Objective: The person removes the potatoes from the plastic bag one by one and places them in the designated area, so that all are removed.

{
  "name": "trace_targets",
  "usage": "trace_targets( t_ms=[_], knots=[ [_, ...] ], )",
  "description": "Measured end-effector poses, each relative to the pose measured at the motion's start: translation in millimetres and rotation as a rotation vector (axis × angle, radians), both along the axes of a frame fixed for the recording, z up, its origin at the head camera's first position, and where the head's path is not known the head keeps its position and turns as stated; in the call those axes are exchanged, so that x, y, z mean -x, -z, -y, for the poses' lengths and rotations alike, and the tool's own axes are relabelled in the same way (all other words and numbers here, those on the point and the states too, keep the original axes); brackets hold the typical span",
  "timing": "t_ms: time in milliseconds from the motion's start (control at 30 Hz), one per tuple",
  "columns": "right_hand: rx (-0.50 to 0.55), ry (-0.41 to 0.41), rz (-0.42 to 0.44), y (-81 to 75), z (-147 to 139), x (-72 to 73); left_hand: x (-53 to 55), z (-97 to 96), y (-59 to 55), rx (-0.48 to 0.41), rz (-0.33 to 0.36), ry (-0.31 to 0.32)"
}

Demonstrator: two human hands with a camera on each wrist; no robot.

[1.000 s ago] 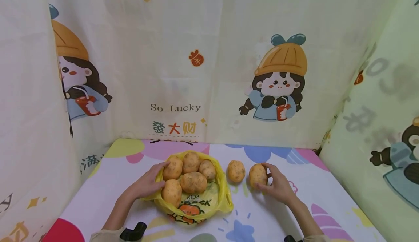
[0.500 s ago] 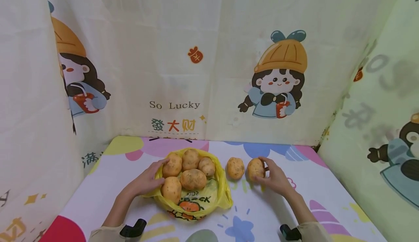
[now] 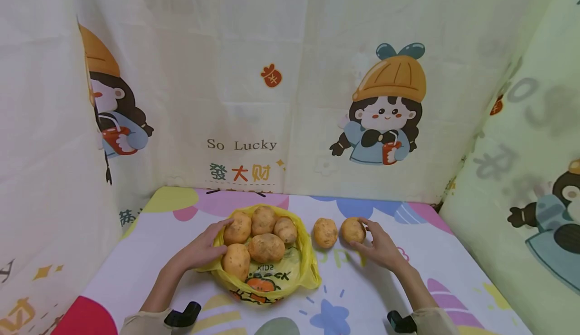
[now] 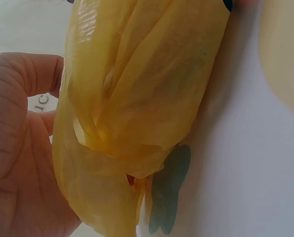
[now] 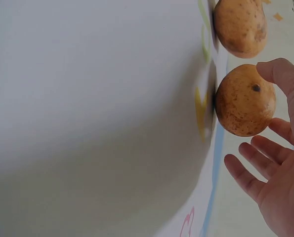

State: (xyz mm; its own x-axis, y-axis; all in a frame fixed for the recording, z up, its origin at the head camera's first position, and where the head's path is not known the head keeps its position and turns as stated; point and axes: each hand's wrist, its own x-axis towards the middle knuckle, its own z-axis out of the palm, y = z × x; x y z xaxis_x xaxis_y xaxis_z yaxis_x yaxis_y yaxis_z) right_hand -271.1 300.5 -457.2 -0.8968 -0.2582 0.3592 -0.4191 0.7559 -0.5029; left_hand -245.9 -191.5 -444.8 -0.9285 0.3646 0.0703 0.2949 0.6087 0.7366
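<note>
A yellow plastic bag [image 3: 299, 269] stands with its mouth spread wide, its rim folded outward. Several potatoes [image 3: 267, 248] lie in its left and back parts. My left hand [image 3: 201, 248] holds the bag's left side, fingertips over the rim beside two potatoes; in the left wrist view the bag's crumpled wall [image 4: 137, 89] hides those fingertips. To the right of the bag, my right hand [image 3: 380, 247] pinches a potato [image 5: 245, 101] between thumb and forefinger, the other fingers spread behind it. Another potato [image 3: 325, 232] sits between this one and the bag.
A patterned cloth [image 3: 362, 299] covers the table. Printed curtains [image 3: 312, 123] hang close behind it and on both sides. Black wrist mounts [image 3: 183, 315] sit at both sleeves.
The potato in my right hand has turned, its end now facing me more, and has shifted slightly left and away. My left hand stays at the bag's rim.
</note>
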Motion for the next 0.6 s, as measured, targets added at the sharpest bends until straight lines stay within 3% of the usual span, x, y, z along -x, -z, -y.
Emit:
trace_targets(
  t_ms=[233,600],
  knots=[
    [0.016,0.005,-0.044,0.0,1,-2.3,0.4,3.6,4.9,0.011,-0.016,0.002],
    [0.042,0.016,-0.144,-13.8,20,-12.9,4.0,1.8,3.7,0.022,-0.003,-0.004]
  ],
)
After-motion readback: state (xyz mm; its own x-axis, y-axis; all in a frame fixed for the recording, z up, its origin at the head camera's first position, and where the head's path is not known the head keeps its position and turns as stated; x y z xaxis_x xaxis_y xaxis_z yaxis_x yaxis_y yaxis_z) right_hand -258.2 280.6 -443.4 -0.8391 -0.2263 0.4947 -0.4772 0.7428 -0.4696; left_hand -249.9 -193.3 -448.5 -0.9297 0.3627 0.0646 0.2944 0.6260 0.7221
